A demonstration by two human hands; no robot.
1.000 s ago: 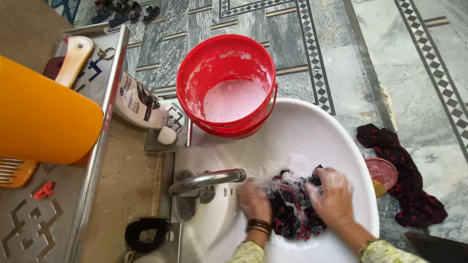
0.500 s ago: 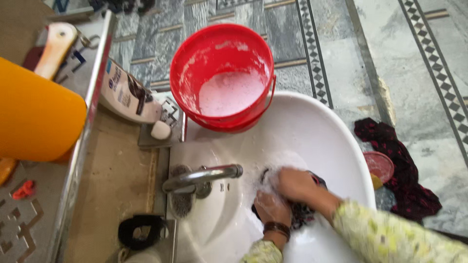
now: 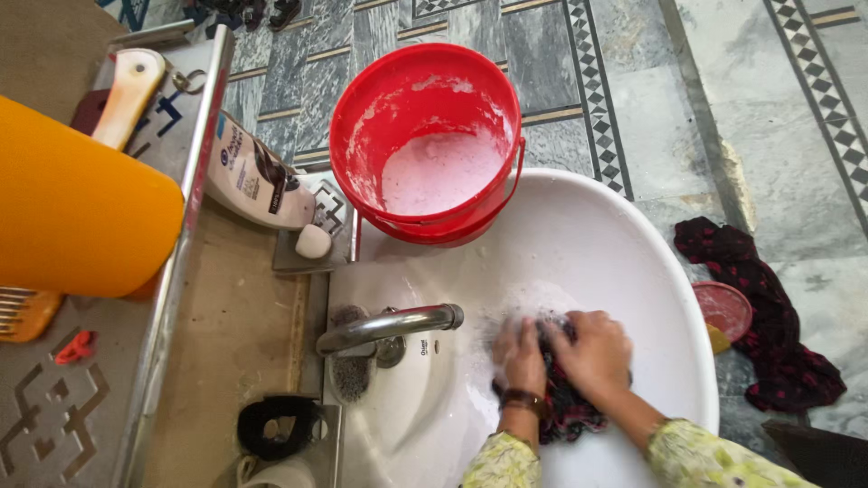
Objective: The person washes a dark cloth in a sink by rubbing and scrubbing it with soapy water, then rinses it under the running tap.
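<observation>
I see a red bucket (image 3: 427,145) with pink soapy water sitting on the sink's edge. A shiny tap (image 3: 389,327) sticks out. A big orange tub (image 3: 77,217) is on the shelf. A dark cloth (image 3: 768,316) lies on the floor.

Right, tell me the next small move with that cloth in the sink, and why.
Probably turn the cloth over and keep rubbing. The left hand and right hand are bunched on its upper end, in suds against the sink. The lower part sticks out below the wrists, with no hand on it. The tap shows no water running, so rinsing looks premature.
</observation>
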